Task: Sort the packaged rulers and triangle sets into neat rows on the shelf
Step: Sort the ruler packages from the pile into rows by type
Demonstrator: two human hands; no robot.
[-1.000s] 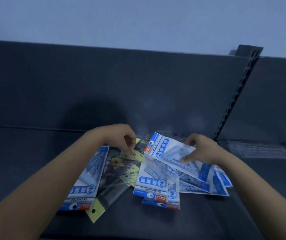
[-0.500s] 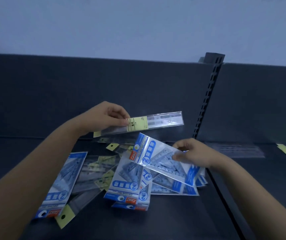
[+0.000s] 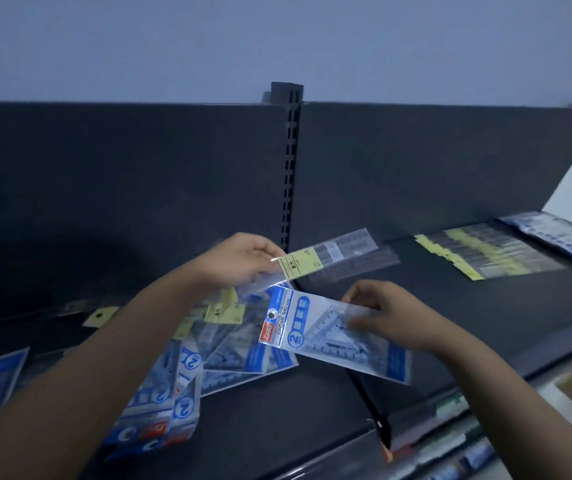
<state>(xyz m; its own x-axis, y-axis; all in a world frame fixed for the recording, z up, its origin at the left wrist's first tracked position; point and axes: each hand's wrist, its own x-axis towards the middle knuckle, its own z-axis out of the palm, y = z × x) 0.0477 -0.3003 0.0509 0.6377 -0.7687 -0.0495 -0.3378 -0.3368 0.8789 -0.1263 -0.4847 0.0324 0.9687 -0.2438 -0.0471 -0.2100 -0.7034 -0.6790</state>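
**Sorting: both hands loaded**

Working above a jumbled pile [image 3: 208, 358] on the shelf [image 3: 295, 420]. Pinching a packaged ruler [image 3: 329, 252] in the left hand [image 3: 239, 261], gripping a triangle set [image 3: 329, 341] in the right hand [image 3: 392, 317] (both aloft). Probably needing next: laying the packaged ruler squarely beside the ruler row [image 3: 478, 252], far right.

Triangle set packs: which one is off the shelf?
The pack pinched by the right hand, held up right of the pile; the rest lie heaped on the shelf.

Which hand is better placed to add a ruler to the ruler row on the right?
Left, probably: left hand holds a packaged ruler aimed at the ruler row; right hand grips a triangle set.
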